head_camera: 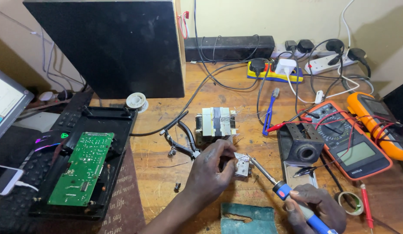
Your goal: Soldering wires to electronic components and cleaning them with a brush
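My left hand [212, 167] pinches a small grey metal component [241, 164] just above the wooden table [162, 164]. My right hand [314, 208] grips the blue handle of a soldering iron [283, 188], and its tip touches the component from the right. A transformer [216, 122] with loose thin wires stands just behind my left hand. Black-handled pliers [182, 141] lie to its left.
An open black case [123, 130] holds a green circuit board [82, 167] at the left. A soldering iron stand [301, 149], two multimeters [353, 143] with red leads, power strips [275, 71], a solder spool [136, 101], a tape roll [349, 203] and a teal cloth [247, 219] surround the work spot.
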